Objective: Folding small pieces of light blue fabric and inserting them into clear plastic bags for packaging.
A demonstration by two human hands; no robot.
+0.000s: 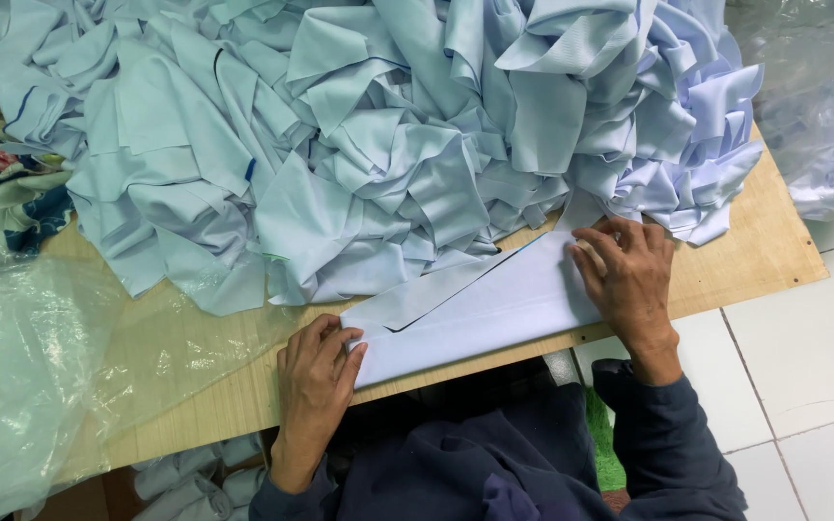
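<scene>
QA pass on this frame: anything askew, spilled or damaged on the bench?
Nothing looks damaged or spilled. The folded pale blue fabric piece lies flat, at an angle to the wooden table edge, pinned by the left hand and right hand. The heap of crumpled pale blue fabric pieces is untidy, and clear plastic sheeting droops off the left side.

- A folded cloth piece (pixel 480 314) lay at the near edge of the wooden table (pixel 764 246).
- The left hand (pixel 316 381) rested on its left end, the right hand (pixel 629 275) on its right end.
- A heap of cloth pieces (pixel 369 135) lay behind it, across the far table.
- A plastic sheet (pixel 31 357) lay at the left.
- A tiled floor (pixel 803 367) lay at the right.
</scene>
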